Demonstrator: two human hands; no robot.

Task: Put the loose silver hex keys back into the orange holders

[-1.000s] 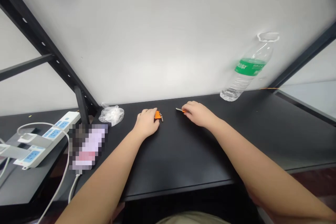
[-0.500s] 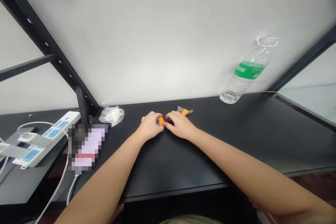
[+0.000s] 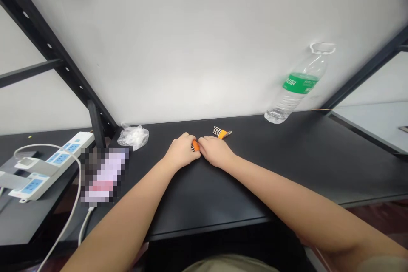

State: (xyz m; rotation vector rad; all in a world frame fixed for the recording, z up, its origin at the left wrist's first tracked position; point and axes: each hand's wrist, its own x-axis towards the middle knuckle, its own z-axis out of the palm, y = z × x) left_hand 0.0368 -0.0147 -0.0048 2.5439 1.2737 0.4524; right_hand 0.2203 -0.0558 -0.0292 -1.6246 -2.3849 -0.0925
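My left hand (image 3: 180,152) and my right hand (image 3: 214,151) meet over the middle of the black table (image 3: 223,187). Both are closed on a small orange tool with dark metal pins (image 3: 195,145), pinched between their fingertips. Most of that tool is hidden by my fingers. A second small orange piece with a row of metal pins (image 3: 220,132) lies on the table just behind my right hand, untouched.
A clear water bottle with a green label (image 3: 296,87) leans against the white wall at the back right. A crumpled clear plastic bag (image 3: 133,136) lies left of my hands. A white power strip (image 3: 47,165) and a blurred object (image 3: 103,174) sit at the left.
My right hand let go of the pinned orange piece, left it on the table and moved left to join my left hand on the other orange tool. My left hand drew slightly toward me.
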